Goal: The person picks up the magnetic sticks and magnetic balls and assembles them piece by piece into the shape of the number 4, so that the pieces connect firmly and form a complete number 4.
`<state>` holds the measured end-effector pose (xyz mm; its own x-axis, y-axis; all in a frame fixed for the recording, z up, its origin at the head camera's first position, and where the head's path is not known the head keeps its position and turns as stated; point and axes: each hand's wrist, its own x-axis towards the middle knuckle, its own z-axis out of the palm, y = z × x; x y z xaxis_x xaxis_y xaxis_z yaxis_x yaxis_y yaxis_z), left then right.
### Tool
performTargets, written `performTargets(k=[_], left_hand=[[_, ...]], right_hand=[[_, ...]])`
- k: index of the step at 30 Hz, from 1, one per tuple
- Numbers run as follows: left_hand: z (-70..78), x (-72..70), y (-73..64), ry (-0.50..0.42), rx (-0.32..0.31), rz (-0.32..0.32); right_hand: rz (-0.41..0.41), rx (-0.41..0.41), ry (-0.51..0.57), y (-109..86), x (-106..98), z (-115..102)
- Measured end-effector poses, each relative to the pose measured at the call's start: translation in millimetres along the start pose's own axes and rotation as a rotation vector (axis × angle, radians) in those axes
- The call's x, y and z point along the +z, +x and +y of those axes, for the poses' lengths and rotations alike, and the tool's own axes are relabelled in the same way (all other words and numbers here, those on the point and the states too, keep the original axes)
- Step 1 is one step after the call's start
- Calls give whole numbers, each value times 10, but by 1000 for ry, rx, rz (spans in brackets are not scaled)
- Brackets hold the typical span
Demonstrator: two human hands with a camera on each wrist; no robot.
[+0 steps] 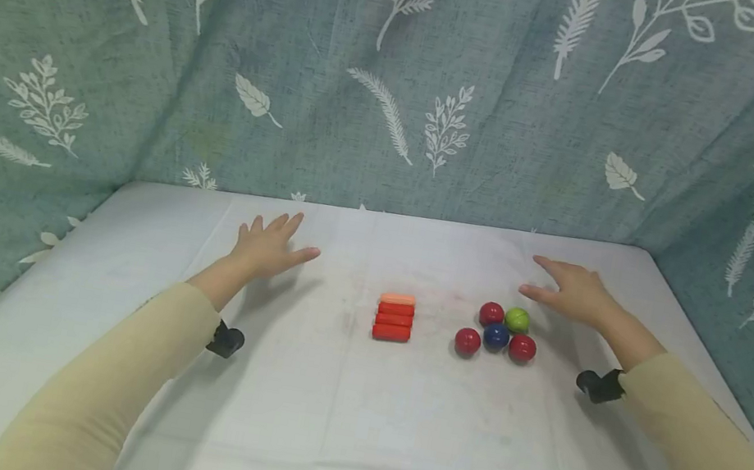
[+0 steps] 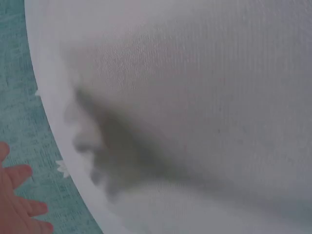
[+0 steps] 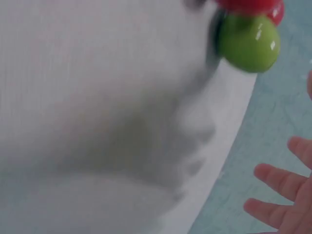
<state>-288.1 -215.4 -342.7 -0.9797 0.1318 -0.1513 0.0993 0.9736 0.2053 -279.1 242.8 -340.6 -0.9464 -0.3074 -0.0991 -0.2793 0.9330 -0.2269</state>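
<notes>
Above the left part of the white table my left hand [image 1: 265,250] hovers with spread fingers and holds nothing; in the left wrist view the hand [image 2: 19,200] shows at the lower left edge. On the far side of the balls, my right hand [image 1: 573,293] is stretched out, also holding nothing. Nearest to it lie a glossy green ball [image 1: 517,320], a dark blue ball [image 1: 496,337] and three red balls [image 1: 522,348] in a cluster. Short red cylinders [image 1: 393,321] and one orange cylinder [image 1: 398,299] lie stacked in a row mid-table.
A white cloth [image 1: 273,409] covers the table. Behind it and along both sides hangs a blue-green curtain [image 1: 399,106] with white leaf prints. A black wrist camera [image 1: 226,340] sits under the left sleeve, and another camera [image 1: 599,385] under the right.
</notes>
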Motion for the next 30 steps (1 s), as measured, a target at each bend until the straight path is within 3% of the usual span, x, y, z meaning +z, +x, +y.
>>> performTargets(k=[3, 8, 12, 17, 23, 30], left_hand=[[64, 1, 3, -24, 63, 41], [227, 24, -6, -152, 122, 73], [389, 103, 0, -265, 138, 69], [606, 217, 15, -362, 206, 18], [770, 339, 26, -370, 300, -23], [871, 456, 71, -396, 322, -62]], right_hand=[[2, -55, 21, -28, -7, -52], [-20, -96, 69, -52, -8, -170], [-63, -83, 127, -58, 16, -252], [-98, -86, 166, -60, 64, -277], [-108, -130, 175, -67, 92, -296], [-128, -133, 181, -49, 117, -331]])
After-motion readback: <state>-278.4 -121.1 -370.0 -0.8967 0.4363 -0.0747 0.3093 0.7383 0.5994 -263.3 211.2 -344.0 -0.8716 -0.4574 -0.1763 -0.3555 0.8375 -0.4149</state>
